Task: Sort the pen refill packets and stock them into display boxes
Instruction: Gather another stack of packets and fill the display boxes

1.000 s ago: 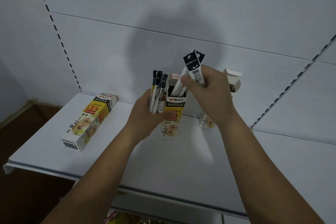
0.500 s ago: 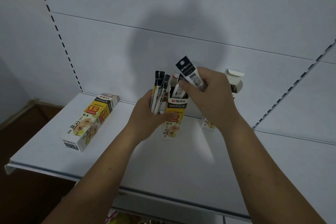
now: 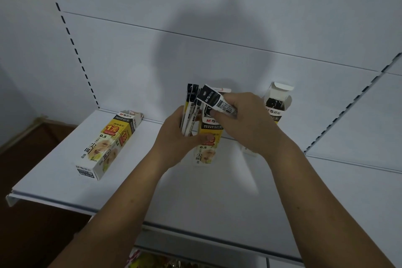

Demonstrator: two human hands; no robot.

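Note:
My left hand (image 3: 175, 137) grips a bundle of black-topped refill packets (image 3: 190, 111), held upright, and its thumb lies against the front of the middle display box (image 3: 206, 150), a yellow and white carton standing open on the shelf. My right hand (image 3: 248, 119) pinches one refill packet (image 3: 214, 101), tilted with its black header pointing up and left above the box mouth. More packets show inside that box. A second open box (image 3: 277, 104) stands behind my right hand, with dark packets inside.
A third yellow and white box (image 3: 108, 143) lies flat on the white shelf (image 3: 65, 172) to the left. The shelf's front lip runs across below my forearms. White back panels with slotted uprights rise behind. Colourful goods show on a lower level at the bottom edge.
My right hand has drawn the single packet out of the middle box and tilted it from nearly upright to slanting left. My left hand and its bundle have stayed about where they were.

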